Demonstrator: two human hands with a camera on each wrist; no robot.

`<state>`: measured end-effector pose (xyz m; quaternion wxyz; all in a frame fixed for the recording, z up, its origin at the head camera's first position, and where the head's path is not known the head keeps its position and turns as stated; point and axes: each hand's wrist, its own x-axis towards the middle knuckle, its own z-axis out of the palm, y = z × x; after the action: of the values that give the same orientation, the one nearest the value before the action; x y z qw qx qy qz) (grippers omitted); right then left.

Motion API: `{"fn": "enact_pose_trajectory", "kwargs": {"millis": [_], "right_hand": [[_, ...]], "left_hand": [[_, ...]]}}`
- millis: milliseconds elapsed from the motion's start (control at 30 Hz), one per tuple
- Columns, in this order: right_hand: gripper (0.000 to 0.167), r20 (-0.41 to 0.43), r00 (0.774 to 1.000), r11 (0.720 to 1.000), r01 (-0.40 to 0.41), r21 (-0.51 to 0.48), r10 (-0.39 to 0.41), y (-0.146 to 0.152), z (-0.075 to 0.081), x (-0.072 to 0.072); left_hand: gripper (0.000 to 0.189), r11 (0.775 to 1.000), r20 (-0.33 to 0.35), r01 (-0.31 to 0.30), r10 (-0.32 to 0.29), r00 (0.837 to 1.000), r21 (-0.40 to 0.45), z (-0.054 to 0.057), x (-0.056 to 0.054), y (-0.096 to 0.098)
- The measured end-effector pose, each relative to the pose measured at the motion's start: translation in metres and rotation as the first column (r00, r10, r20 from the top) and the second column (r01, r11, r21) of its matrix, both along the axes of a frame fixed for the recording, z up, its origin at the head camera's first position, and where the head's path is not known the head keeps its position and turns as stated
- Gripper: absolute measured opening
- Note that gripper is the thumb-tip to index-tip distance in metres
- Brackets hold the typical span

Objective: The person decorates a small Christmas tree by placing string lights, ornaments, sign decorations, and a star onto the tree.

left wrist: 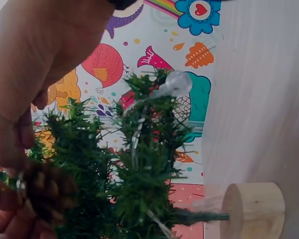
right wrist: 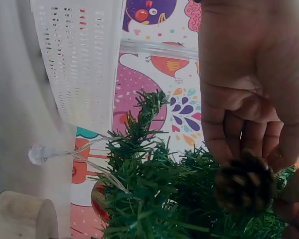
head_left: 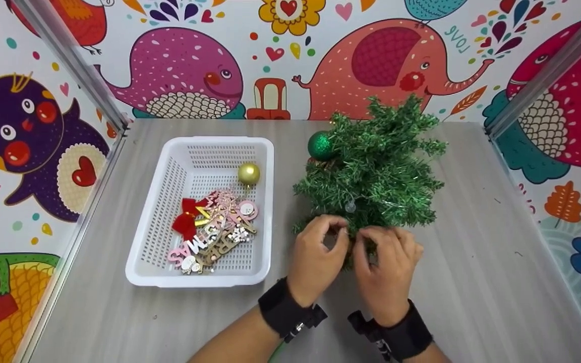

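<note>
A small artificial Christmas tree (head_left: pixel 376 176) stands right of the basket. At its near side my left hand (head_left: pixel 318 257) and right hand (head_left: pixel 389 267) meet, thumbs and fingers bent inward. Between them is a brown pine cone ornament (right wrist: pixel 246 184), mostly hidden by the hands in the head view. In the left wrist view, fingers of both hands pinch around the silvery cap at the end of the pine cone (left wrist: pixel 50 191), close against the green branches. A clear bulb (left wrist: pixel 179 83) on a thin wire sits on the branches near my hands.
Left of the tree is a white basket (head_left: pixel 139 252) holding a gold bauble (head_left: pixel 249 174), red bows (head_left: pixel 185 219) and wooden letter ornaments (head_left: pixel 220 247). A glittery green bauble (head_left: pixel 321 145) hangs on the tree, whose base is a wooden block (left wrist: pixel 254 211). Patterned walls surround the table.
</note>
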<state>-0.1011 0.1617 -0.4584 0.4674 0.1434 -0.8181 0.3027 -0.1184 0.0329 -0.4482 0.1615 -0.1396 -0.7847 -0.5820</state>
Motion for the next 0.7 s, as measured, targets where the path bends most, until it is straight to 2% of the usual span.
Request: {"fn": "enact_pose_trajectory", "kwargs": {"millis": [100, 200, 300, 433, 700], "right_hand": [[0.024, 0.013, 1.0, 0.999, -0.008, -0.033, 0.009, 0.0, -0.001, -0.002], [0.024, 0.015, 1.0, 0.999, -0.011, -0.043, 0.012, 0.001, -0.003, -0.006], [0.023, 0.02, 1.0, 1.0, 0.009, -0.003, -0.009, 0.002, -0.008, -0.007], [0.023, 0.025, 0.999, 0.999, 0.024, 0.025, -0.024, 0.003, -0.014, -0.005], [0.017, 0.017, 1.0, 0.999, 0.015, 0.03, -0.015, 0.004, -0.021, -0.004]], "left_hand": [[0.012, 0.999, 0.014, 0.032, -0.033, 0.999, 0.026, 0.0, -0.003, 0.002], [0.013, 0.999, -0.01, 0.04, -0.04, 0.999, 0.013, -0.004, -0.004, 0.002], [0.013, 0.998, -0.073, 0.011, -0.015, 0.997, -0.055, -0.011, -0.004, 0.001], [0.016, 0.99, -0.173, -0.034, 0.011, 0.985, -0.134, -0.021, -0.002, -0.001], [0.026, 0.99, -0.275, -0.017, -0.023, 0.961, -0.142, -0.03, -0.003, -0.003]]}}
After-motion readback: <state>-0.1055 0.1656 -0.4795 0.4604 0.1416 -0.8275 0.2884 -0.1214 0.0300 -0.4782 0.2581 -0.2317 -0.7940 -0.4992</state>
